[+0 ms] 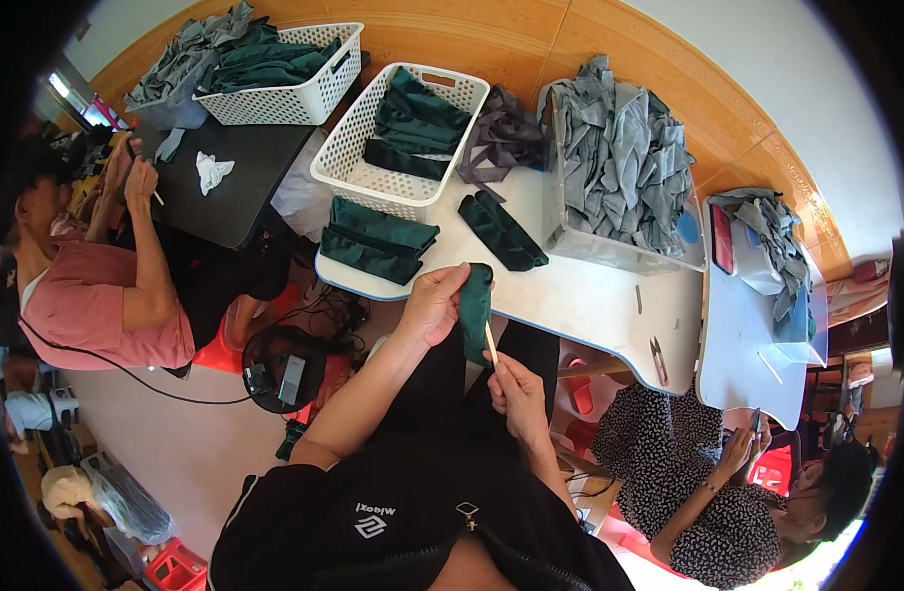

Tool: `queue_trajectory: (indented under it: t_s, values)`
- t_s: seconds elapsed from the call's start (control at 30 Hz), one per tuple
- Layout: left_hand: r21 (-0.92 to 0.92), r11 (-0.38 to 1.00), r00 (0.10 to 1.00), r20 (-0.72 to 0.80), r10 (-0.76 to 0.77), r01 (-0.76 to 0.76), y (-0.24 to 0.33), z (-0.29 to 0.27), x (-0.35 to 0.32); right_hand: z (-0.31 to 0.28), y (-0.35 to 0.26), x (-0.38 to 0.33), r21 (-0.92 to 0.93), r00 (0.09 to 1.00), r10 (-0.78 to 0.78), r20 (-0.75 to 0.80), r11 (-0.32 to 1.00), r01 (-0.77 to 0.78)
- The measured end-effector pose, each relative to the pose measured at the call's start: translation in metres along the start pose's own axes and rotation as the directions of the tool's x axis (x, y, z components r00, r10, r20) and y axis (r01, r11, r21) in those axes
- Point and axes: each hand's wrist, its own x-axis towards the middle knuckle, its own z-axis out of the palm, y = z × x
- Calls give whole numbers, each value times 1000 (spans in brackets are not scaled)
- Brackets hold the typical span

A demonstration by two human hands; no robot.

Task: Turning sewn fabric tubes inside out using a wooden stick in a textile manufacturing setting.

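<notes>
The green fabric piece is hanging between both hands at the white table's near edge; its long axis is pointing away from the person, with the pale stick meeting its near end; the left hand is sitting nearer, pinching the fabric's left side; the right hand, fingers curling closed, is pinching only the stick.

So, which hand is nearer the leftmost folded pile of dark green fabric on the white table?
Left hand, beside the near right corner of the pile; the right hand is lower and farther right.
</notes>
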Motion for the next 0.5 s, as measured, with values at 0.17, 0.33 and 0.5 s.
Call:
queue_trajectory:
  t_s: [0.17,0.33,0.5]
  values:
    - [97,988,993,9,120,-121,-3,8,-8,3,-2,7,32,999,8,34,999,-9]
    - [30,997,995,81,67,-69,21,17,-19,12,-6,8,42,997,18,73,999,-21]
    - [-113,992,996,75,-40,48,32,10,-15,19,-6,8,32,994,49,99,998,-53]
